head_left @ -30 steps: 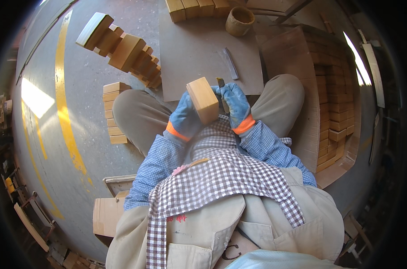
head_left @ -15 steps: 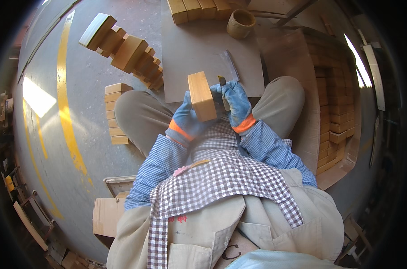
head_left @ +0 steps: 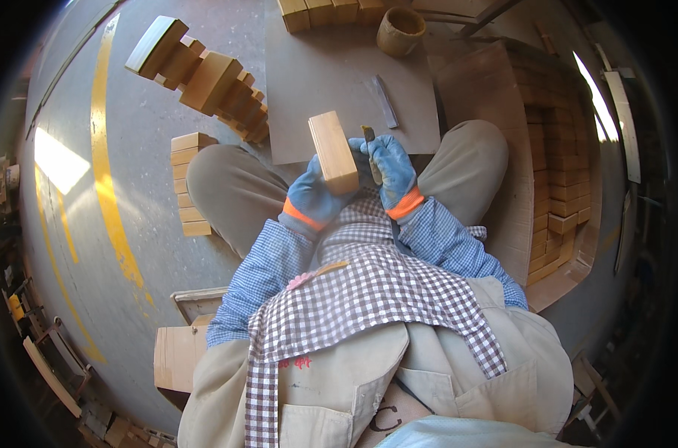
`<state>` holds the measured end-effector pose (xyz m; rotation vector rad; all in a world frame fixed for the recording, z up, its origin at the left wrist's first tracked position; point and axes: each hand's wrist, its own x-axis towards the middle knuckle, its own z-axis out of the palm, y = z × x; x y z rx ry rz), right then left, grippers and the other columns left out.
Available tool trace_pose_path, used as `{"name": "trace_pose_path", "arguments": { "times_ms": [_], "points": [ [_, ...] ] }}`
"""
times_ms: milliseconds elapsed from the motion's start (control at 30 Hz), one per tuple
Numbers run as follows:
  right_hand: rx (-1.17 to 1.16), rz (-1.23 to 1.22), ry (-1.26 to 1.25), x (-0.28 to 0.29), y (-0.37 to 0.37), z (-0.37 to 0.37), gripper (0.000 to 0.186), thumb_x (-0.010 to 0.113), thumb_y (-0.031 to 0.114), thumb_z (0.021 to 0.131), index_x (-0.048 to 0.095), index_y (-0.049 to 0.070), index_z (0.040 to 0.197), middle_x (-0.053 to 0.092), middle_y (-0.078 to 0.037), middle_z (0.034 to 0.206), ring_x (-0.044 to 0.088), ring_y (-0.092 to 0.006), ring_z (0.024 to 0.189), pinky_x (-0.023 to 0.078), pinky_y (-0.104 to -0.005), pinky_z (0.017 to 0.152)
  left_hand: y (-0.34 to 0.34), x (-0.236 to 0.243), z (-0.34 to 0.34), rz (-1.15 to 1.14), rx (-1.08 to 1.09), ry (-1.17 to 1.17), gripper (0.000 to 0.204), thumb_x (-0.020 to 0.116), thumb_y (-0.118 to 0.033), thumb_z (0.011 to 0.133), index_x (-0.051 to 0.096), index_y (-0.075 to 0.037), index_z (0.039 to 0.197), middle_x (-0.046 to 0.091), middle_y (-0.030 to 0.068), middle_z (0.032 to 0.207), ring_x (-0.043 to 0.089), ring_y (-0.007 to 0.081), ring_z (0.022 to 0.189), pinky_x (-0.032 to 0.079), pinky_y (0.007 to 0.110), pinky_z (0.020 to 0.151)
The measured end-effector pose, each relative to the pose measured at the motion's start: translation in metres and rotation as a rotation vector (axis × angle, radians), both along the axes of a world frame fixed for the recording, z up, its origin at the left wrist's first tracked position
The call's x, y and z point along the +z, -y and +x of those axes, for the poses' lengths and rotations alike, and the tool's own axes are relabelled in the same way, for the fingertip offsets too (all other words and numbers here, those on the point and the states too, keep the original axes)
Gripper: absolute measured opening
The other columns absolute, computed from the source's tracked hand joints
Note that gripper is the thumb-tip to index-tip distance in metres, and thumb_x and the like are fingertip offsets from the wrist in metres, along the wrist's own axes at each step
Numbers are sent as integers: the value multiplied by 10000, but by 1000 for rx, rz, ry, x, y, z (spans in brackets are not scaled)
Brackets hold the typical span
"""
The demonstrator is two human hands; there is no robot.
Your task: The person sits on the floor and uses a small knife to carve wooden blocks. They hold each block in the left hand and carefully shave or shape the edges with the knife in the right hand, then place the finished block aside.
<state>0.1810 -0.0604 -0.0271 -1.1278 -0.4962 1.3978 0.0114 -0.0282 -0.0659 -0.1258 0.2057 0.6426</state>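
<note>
In front of my lap a smooth, light wooden block (head_left: 333, 153) stands tilted in my left hand (head_left: 311, 193), which wears a blue glove with an orange cuff. The fingers behind the block are partly hidden. Just to its right, my right hand (head_left: 395, 166), gloved alike, is closed around a small narrow tool (head_left: 368, 134). That tool points upward, with a dark tip smeared yellowish; its exact kind cannot be made out. A gap shows between the tool and the upper part of the block.
On the grey board (head_left: 316, 75) ahead lie a flat grey strip (head_left: 384, 101), a stained round pot (head_left: 401, 32) and several wooden blocks (head_left: 320, 13). More blocks are stacked at the left (head_left: 212, 82) and beside my knee (head_left: 190, 183). A large carton (head_left: 514, 97) on the right holds many blocks.
The block has risen slightly and turned, showing more of its broad face. The right hand keeps its hold on the narrow tool, nearly still. The whole view has shifted slightly.
</note>
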Motion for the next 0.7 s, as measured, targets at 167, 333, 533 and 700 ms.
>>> {"name": "trace_pose_path", "arguments": {
  "times_ms": [167, 333, 533, 700],
  "points": [
    [-13, -8, 29, -2, 2, 0, 151, 534, 182, 999, 595, 47, 975, 695, -73, 1073, 600, -72, 893, 501, -239, 865, 1, 1, 0, -72, -12, -33, 620, 558, -376, 962, 364, -79, 1470, 453, 166, 1441, 480, 355, 1293, 390, 525, 1093],
    [1, -35, 66, -4, 1, 2, 158, 534, 192, 1002, 600, 49, 986, 694, -79, 1089, 618, -85, 930, 515, -248, 853, 3, 11, 2, -59, -33, -197, 613, 539, -428, 965, 391, -82, 1449, 482, 161, 1411, 502, 351, 1267, 388, 545, 1087],
    [-62, -61, 21, 3, 1, -4, 178, 527, 209, 1005, 616, 56, 987, 683, -43, 992, 588, -56, 831, 511, -232, 783, -1, 31, 7, 32, -69, -216, 705, 648, -482, 876, 419, -87, 1413, 513, 144, 1360, 511, 339, 1244, 384, 539, 1077],
    [67, -83, 34, 8, 4, 10, 240, 501, 254, 1014, 624, 51, 1048, 667, -31, 956, 617, -89, 877, 515, -245, 829, -4, 52, 5, 501, -92, -601, 906, 849, -269, 686, 339, -78, 1410, 523, 151, 1292, 523, 298, 1216, 425, 461, 1046]
  ]
}}
